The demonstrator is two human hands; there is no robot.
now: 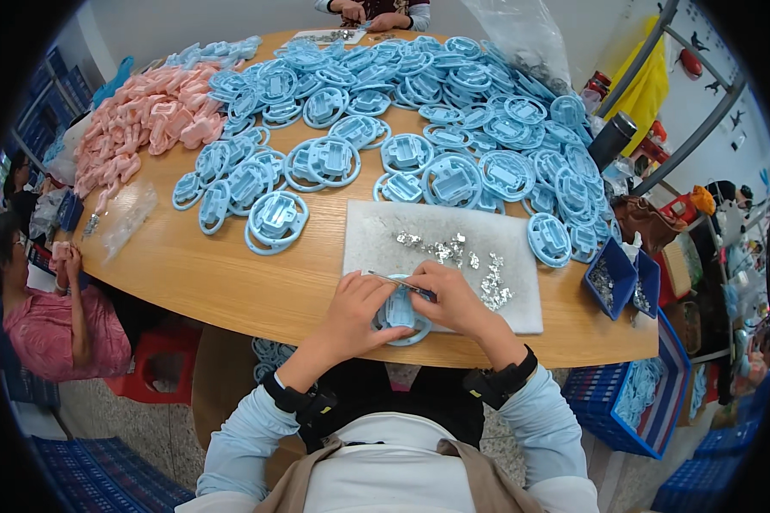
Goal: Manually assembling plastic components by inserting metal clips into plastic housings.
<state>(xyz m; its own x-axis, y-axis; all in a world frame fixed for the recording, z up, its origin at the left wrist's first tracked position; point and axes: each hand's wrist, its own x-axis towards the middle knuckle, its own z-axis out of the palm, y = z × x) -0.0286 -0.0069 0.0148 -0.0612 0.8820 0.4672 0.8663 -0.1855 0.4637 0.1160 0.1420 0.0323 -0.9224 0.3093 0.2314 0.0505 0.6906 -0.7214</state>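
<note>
On a white foam mat (368, 227) at the table's near edge lies a light blue round plastic part (399, 312), ring-shaped with a moulded centre. My left hand (352, 315) grips its left side, thumb along the near rim. A slim metal tool (399, 280), perhaps tweezers, is pinched in my right hand (455, 299) and crosses above the part's far side. Its tip points left, close to my left fingers. What it touches cannot be made out. Small shiny metal pieces (445, 250) lie scattered on the mat beyond both hands, with more (494, 286) to the right.
A large heap of similar blue parts (453, 179) covers the table's far side; pink plastic parts (158, 111) pile up at left. Blue bins (612, 275) of small metal pieces stand at the right edge, near a dark flask (613, 141). Co-workers sit left and across.
</note>
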